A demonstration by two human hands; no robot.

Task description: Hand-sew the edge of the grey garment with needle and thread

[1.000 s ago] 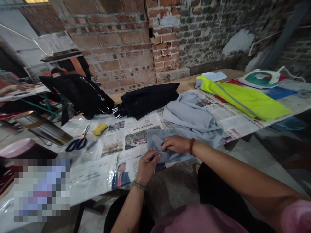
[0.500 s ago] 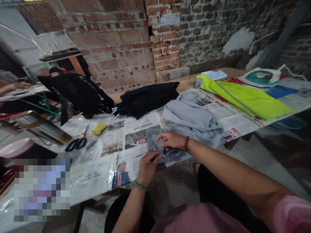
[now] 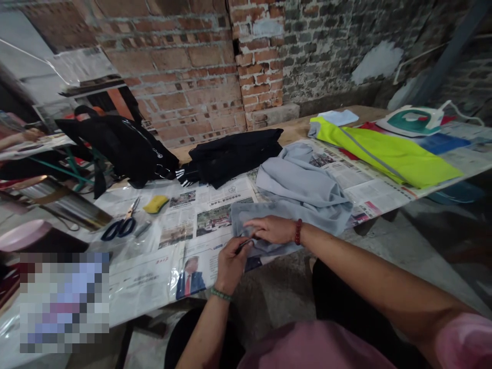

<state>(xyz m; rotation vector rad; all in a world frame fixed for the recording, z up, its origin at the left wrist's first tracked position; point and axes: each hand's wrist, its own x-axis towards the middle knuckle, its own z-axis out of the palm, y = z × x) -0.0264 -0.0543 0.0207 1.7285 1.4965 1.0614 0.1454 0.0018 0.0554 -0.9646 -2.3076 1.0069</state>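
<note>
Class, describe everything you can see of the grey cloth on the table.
The grey cloth looks thin and matt. Its far part lies bunched in soft folds; its near part is flatter. It rests on newspaper, by the near edge of the table. The left hand pinches its near-left edge; the right hand lies over the flatter part, its grip unclear.

Flat newspaper (image 3: 207,243) leaves passage between sponge (image 3: 156,204) and grey cloth (image 3: 302,179); black fabric (image 3: 236,154) blocks beyond.

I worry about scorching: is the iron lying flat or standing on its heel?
Flat: the green-and-white iron lies level, its handle on top. Heat can't be told.
</note>
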